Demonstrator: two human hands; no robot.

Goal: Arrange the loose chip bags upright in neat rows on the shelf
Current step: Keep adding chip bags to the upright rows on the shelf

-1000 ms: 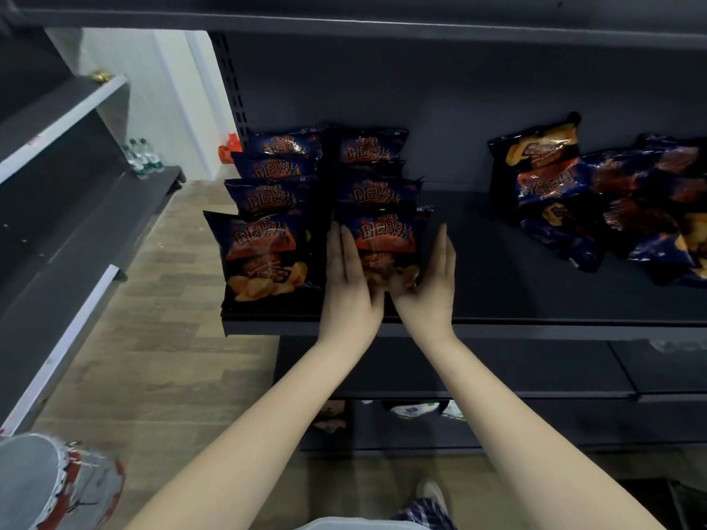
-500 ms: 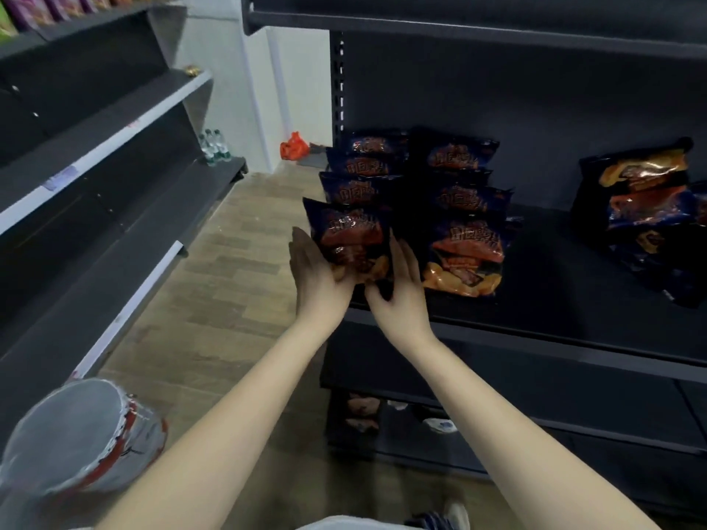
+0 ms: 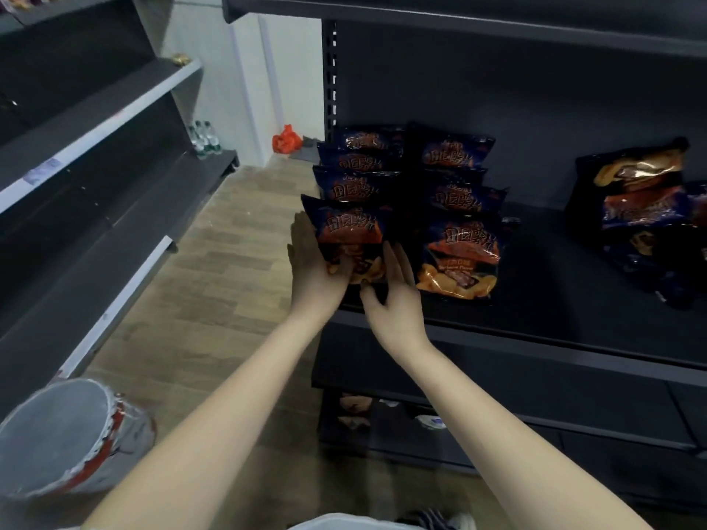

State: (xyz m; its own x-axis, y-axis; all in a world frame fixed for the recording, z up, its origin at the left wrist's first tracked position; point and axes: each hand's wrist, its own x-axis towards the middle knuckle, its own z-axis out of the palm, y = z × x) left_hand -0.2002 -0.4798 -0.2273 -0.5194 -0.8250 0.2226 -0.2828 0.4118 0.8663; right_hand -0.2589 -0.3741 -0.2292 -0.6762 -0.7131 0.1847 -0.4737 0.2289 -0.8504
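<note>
You stand in a shop aisle with a wood-look floor. At far left a grey bucket sits low beside your arm, below a dark shelving unit with water bottles at its far end. Ahead is the dark shelf. Your left hand lies flat, fingers straight, against the left side of the front chip bag. That bag stands upright at the shelf's front left corner, heading the left row. Your right hand presses its right side, fingers straight too. Just beside stands the right row. Well apart, far right, loose bags lie heaped.
</note>
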